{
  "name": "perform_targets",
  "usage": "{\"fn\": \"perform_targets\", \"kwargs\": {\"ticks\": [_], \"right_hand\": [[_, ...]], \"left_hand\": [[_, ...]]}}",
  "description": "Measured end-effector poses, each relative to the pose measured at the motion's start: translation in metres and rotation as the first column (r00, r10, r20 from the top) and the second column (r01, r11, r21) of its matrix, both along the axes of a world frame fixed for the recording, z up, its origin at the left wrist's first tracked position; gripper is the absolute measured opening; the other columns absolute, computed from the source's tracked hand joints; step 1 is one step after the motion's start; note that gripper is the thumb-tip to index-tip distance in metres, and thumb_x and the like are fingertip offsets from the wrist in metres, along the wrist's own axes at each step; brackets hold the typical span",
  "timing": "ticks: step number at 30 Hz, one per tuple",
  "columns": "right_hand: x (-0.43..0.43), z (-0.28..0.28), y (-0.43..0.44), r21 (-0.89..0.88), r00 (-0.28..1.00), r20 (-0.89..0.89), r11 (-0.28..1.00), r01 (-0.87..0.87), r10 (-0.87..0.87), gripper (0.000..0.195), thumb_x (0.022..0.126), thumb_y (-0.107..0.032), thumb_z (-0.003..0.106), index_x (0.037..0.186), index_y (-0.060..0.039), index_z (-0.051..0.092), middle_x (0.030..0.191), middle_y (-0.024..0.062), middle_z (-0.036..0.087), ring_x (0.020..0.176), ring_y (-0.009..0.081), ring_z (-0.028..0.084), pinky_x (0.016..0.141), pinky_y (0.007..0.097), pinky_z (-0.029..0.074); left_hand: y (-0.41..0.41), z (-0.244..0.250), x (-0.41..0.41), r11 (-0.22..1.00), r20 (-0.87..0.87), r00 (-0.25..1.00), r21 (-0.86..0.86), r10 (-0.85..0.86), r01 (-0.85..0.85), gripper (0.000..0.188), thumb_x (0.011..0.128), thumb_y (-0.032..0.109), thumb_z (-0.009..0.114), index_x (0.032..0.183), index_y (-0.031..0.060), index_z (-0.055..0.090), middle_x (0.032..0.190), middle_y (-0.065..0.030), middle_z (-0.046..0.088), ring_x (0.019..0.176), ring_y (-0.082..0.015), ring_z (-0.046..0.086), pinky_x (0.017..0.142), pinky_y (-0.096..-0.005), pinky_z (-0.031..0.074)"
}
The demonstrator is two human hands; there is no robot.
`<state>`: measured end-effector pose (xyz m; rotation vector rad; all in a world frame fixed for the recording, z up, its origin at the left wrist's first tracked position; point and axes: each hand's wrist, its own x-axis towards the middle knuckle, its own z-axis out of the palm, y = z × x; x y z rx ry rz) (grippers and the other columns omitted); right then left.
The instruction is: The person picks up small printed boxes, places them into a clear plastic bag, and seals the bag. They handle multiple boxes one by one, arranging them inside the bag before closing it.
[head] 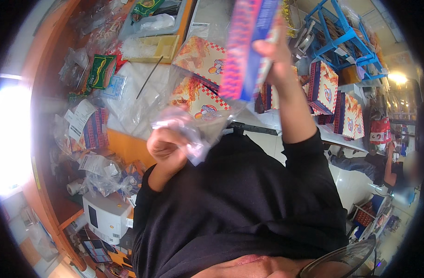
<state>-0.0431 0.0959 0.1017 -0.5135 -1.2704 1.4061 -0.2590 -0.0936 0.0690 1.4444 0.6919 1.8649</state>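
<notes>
My left hand (168, 142) grips a clear plastic bag (198, 139) near the front of my chest. Raised over the counter, my right hand (276, 57) holds a printed cardboard food box (245, 48), blurred by motion, with its red and blue side showing. The bag's film reaches up towards the bottom end of this box; whether the box is partly inside it, I cannot tell. Two similar boxes with checkered edges, an upper one (201, 57) and a lower one (194, 97), lie on the counter behind the bag, partly hidden by it and by the held box.
More food boxes (324, 87) stand at the right, near a blue plastic rack (350, 34). A thin dark stick (149, 78) lies on plastic bags (128, 104). Left are a bagged box with a paper slip (81, 120) and a white printer (107, 217). Another person (378, 166) is far right.
</notes>
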Motion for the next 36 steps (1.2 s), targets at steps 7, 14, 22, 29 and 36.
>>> {"fn": "perform_targets", "kwargs": {"ticks": [7, 14, 22, 29, 36], "right_hand": [[-0.059, -0.038, -0.038, 0.178, 0.829, 0.493, 0.902, -0.394, 0.265, 0.114, 0.061, -0.02, 0.086, 0.15, -0.0107, 0.015, 0.145, 0.017, 0.03, 0.137, 0.0267, 0.03, 0.114, 0.0394, 0.023], [-0.065, -0.027, -0.05, 0.253, 0.676, 0.729, 0.875, -0.412, 0.108, 0.102, 0.06, -0.019, 0.084, 0.145, -0.0093, 0.028, 0.131, 0.0207, 0.036, 0.127, 0.0345, 0.038, 0.109, 0.0406, 0.03], [-0.067, -0.023, -0.059, 0.29, 0.17, 0.957, 0.8, -0.525, -0.235, 0.077, 0.073, -0.032, 0.075, 0.14, -0.0193, 0.04, 0.11, 0.0223, 0.046, 0.1, 0.0395, 0.054, 0.086, 0.0483, 0.047], [-0.066, -0.02, -0.006, 0.822, 0.271, 0.568, 0.526, -0.217, -0.777, 0.064, 0.079, -0.033, 0.07, 0.132, -0.008, 0.044, 0.119, 0.0186, 0.05, 0.099, 0.0374, 0.058, 0.08, 0.0482, 0.049], [0.005, 0.012, 0.134, 0.262, 0.138, 0.963, 0.928, -0.265, -0.232, 0.016, 0.084, -0.013, 0.061, 0.093, -0.0025, 0.07, 0.085, 0.0128, 0.071, 0.081, 0.0232, 0.068, 0.078, 0.0361, 0.053]], "left_hand": [[-0.012, -0.022, 0.009, 0.966, -0.08, 0.964, -0.016, 0.255, -0.257, 0.024, 0.071, -0.004, 0.078, 0.075, 0.0089, 0.058, 0.12, -0.0235, 0.059, 0.112, -0.0342, 0.058, 0.091, -0.0444, 0.049], [-0.021, -0.024, 0.017, 0.99, 0.232, 0.966, -0.114, 0.112, -0.087, 0.023, 0.077, -0.002, 0.076, 0.08, 0.0043, 0.054, 0.132, -0.0271, 0.051, 0.122, -0.0428, 0.051, 0.095, -0.0506, 0.049], [-0.002, -0.014, 0.02, 0.894, -0.223, 0.892, -0.133, 0.393, -0.427, 0.026, 0.073, -0.017, 0.065, 0.08, 0.0033, 0.049, 0.131, -0.024, 0.052, 0.123, -0.0327, 0.054, 0.102, -0.0433, 0.043], [-0.039, 0.038, 0.038, 0.915, 0.422, 0.901, -0.318, -0.099, 0.249, 0.052, 0.069, 0.005, 0.085, 0.099, 0.007, 0.043, 0.091, -0.0124, 0.061, 0.1, -0.0301, 0.065, 0.088, -0.0417, 0.052], [-0.03, 0.052, 0.048, 0.958, 0.277, 0.918, -0.1, 0.285, -0.268, 0.072, 0.072, 0.028, 0.082, 0.122, 0.011, 0.033, 0.112, -0.0109, 0.051, 0.108, -0.0296, 0.056, 0.093, -0.05, 0.049]]}}
